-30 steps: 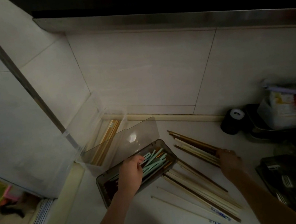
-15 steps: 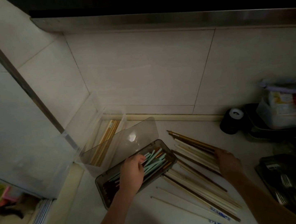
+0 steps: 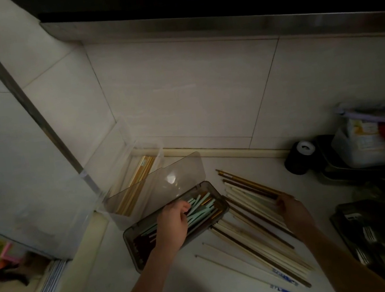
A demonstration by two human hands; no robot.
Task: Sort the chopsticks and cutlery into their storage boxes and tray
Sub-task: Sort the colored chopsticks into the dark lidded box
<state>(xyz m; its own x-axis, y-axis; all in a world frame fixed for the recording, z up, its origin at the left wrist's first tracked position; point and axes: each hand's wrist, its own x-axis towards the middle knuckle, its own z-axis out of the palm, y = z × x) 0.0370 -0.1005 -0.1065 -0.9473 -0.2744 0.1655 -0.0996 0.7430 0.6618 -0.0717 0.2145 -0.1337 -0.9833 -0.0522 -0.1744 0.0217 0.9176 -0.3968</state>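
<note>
A smoky storage box (image 3: 137,256) with its lid (image 3: 166,181) raised holds mint, gold and dark chopsticks. My left hand (image 3: 172,224) reaches into it, fingers curled on the mint chopsticks (image 3: 201,206). A clear box (image 3: 139,177) behind it holds pale wooden chopsticks. Loose chopsticks (image 3: 255,243), cream, brown and gold, lie spread on the counter to the right. My right hand (image 3: 290,209) grips the near ends of a bundle of them (image 3: 245,183). A dark cutlery tray (image 3: 382,238) with forks sits at the far right.
A black roll (image 3: 298,158) stands by the wall. Behind it a dark tray (image 3: 351,166) carries a plastic container with packets (image 3: 367,140). The tiled wall corner closes in the back left. The counter edge drops off at the left.
My right hand has slid left and slightly up along the loose chopsticks, gathering the bundle closer to the smoky box. My left hand stays in the box.
</note>
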